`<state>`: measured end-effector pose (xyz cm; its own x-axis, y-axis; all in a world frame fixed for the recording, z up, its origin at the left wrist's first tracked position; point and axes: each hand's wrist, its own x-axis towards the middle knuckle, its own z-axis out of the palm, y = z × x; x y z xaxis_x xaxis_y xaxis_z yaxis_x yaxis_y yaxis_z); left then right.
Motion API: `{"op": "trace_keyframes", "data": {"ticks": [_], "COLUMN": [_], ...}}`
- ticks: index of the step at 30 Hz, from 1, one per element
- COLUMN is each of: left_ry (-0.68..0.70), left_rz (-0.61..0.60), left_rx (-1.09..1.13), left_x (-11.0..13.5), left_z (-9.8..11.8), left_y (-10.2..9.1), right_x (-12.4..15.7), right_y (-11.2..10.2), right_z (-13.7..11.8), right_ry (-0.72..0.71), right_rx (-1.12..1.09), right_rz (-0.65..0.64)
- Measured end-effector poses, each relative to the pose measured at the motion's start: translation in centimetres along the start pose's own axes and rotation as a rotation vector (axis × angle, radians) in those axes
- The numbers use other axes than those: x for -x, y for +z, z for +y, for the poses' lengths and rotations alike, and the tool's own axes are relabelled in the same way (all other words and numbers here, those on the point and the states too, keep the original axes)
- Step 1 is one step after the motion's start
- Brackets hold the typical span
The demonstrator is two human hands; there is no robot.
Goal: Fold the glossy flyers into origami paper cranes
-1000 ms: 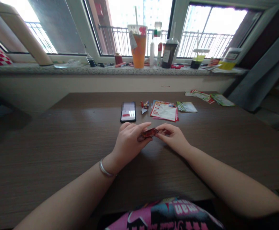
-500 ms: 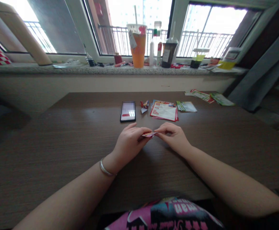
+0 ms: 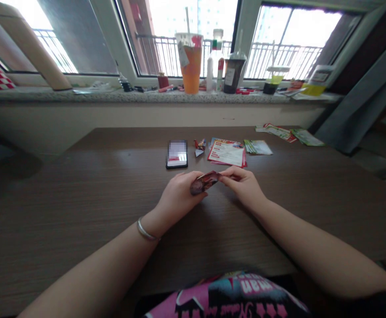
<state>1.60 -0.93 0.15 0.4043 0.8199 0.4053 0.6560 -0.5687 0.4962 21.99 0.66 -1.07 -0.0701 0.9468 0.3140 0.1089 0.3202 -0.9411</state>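
A small piece of printed, folded paper (image 3: 203,183) in dark red and brown is held between my two hands above the table. My left hand (image 3: 181,190) is closed around its left part, thumb on top and fingers underneath. With thumb and forefinger, my right hand (image 3: 241,183) pinches the paper's right tip. Just beyond my hands lie a phone (image 3: 177,154) with a lit screen, a small folded paper figure (image 3: 199,148) in red and white, and a stack of printed sheets (image 3: 226,153) with red borders.
Green-and-white paper slips (image 3: 258,147) lie right of the stack; more printed slips (image 3: 279,132) are at the table's far right. On the granite windowsill (image 3: 113,97) stand a tall cup of orange drink (image 3: 191,66), a dark drink cup (image 3: 234,74) and bottles.
The paper between my hands has turned, so its dark printed face now shows more. My right hand has shifted slightly up and away. The things on the table have not moved.
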Motion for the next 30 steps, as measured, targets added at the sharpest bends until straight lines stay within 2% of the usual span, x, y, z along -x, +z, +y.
{"op": "trace_keyframes", "data": {"ticks": [5, 10, 12, 16, 18, 22, 27, 30], "left_ry": [-0.125, -0.123, -0.150, -0.257, -0.291, -0.275, -0.195, -0.248], "left_rz": [-0.040, -0.017, -0.009, 0.038, 0.068, 0.088, 0.075, 0.092], "left_rx": [0.122, 0.236, 0.371, 0.807, 0.908, 0.860, 0.907, 1.042], "left_x": [0.1, 0.2, 0.1, -0.1, -0.2, 0.1, 0.5, 0.0], "left_z": [0.3, 0.2, 0.0, -0.8, -1.4, -2.2, -2.1, -1.9], "left_y": [-0.2, 0.0, 0.1, 0.5, 0.7, 1.4, 1.7, 1.8], "right_x": [-0.3, -0.5, -0.6, -1.0, -1.3, -1.8, -1.9, -1.9], "right_y": [0.0, 0.0, -0.1, -0.6, -1.0, -1.7, -1.9, -2.0], "right_z": [0.1, 0.1, 0.3, 1.0, 1.3, 1.6, 2.0, 2.6], "right_ry": [0.100, 0.171, 0.193, 0.245, 0.204, 0.080, 0.055, 0.027], "right_rx": [-0.080, -0.130, -0.168, -0.213, -0.119, 0.096, 0.158, 0.155], "right_rz": [0.017, 0.033, 0.053, 0.068, 0.045, -0.045, -0.047, -0.042]}}
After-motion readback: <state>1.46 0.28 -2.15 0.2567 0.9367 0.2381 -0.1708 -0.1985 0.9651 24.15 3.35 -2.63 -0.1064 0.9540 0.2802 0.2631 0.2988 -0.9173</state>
